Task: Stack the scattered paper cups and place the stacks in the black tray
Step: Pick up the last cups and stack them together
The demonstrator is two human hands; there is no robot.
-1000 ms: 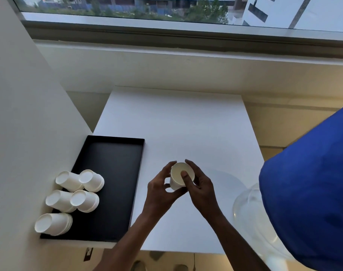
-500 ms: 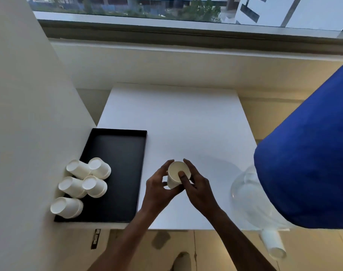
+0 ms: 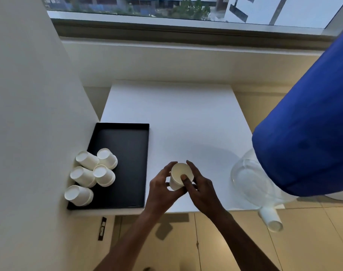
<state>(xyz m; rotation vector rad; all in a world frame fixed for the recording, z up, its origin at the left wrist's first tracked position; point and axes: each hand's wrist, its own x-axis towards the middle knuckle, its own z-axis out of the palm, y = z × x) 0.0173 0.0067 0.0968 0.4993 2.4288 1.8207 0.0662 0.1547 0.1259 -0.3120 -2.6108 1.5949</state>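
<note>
A: We hold one white paper cup (image 3: 179, 176) in both hands above the white table (image 3: 172, 118), near its front edge. Its mouth is up and tipped a little toward us, so its long axis runs roughly upright, leaning slightly.

B: And the grip? Our left hand (image 3: 162, 187) wraps the cup's left side and bottom, fingers curled closed on it. Our right hand (image 3: 201, 189) closes on the right side, thumb pressed over the rim into the mouth.

A: Whether it is a single cup or several nested, we cannot tell.

B: To the left sits the black tray (image 3: 127, 145), one only, along the white wall (image 3: 29, 114). In its left part we count five cup stacks (image 3: 92, 174), all lying on their sides, bases facing up and toward us, bunched together and touching.

A: One more cup (image 3: 271, 220) hangs past the table's front right corner, on its side, mouth toward us.

B: Beside it, a clear glass bowl (image 3: 250, 180) rests on the table, partly under a big blue shape (image 3: 307, 133) at the right.
</note>
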